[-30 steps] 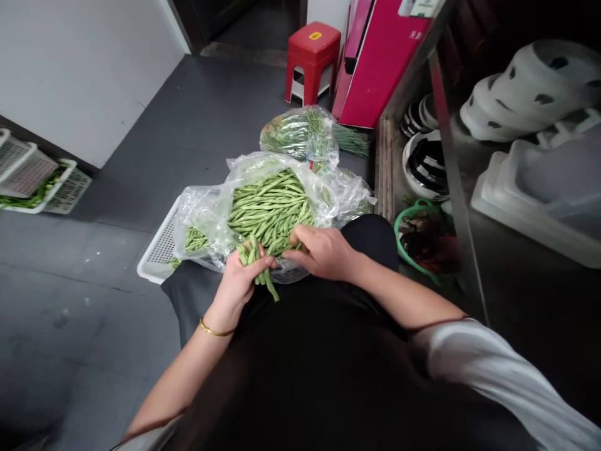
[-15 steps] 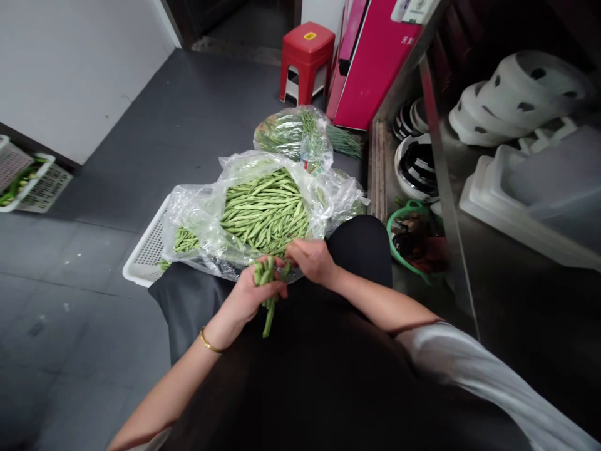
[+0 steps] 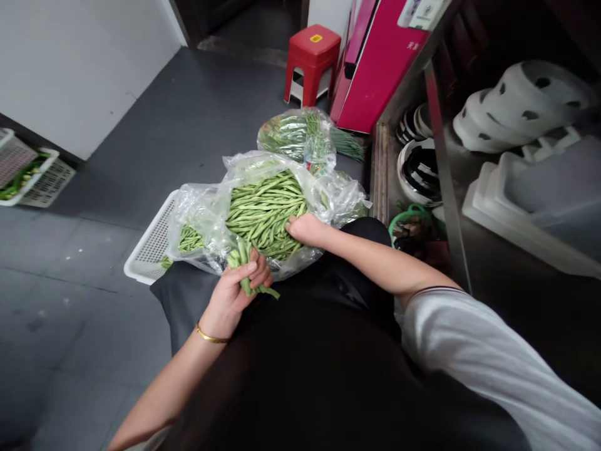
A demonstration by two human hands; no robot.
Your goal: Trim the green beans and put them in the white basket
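Observation:
A bunch of green beans (image 3: 244, 257) is wrapped in my left hand (image 3: 241, 282), with their ends poking out above the fist and one past its right side. My right hand (image 3: 307, 229) touches the right side of the green bean pile (image 3: 265, 207). Its fingers are bent and pressed together, and whatever sits between the fingertips is hidden. The pile lies in an opened clear plastic bag (image 3: 248, 161) in front of my knees. Under the bag's left part stands a white perforated basket (image 3: 149, 250), with more beans showing through the plastic.
Behind the beans lies another plastic bag of greens (image 3: 286, 134). A red stool (image 3: 313, 53) and a pink cabinet (image 3: 380, 69) stand farther back. To the right are a metal shelf with white containers (image 3: 511, 207) and a green basket (image 3: 410, 216). White crates (image 3: 49, 181) sit at far left.
My hands have moved apart. The right hand went forward onto the bean pile, and the left shifted a little left with its bunch, now turned.

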